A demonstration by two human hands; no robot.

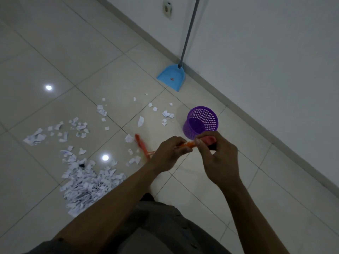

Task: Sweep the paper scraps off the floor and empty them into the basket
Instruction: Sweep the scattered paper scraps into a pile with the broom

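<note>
Both my hands grip an orange broom handle [189,144]. My left hand [169,154] holds it lower down and my right hand [218,154] holds its pink top end. The orange broom head [142,145] is blurred, down on the floor among paper scraps. A big pile of white paper scraps [88,182] lies at the lower left, and loose scraps [60,132] are spread across the tiles toward the purple mesh basket [200,121]. The basket stands upright just beyond my hands. A blue dustpan [171,77] with a long grey handle leans at the wall.
A white wall [266,61] with a grey skirting runs diagonally along the right side and carries a socket [167,8]. The floor is glossy beige tile [82,52] with two light reflections. My grey trousers fill the bottom of the view.
</note>
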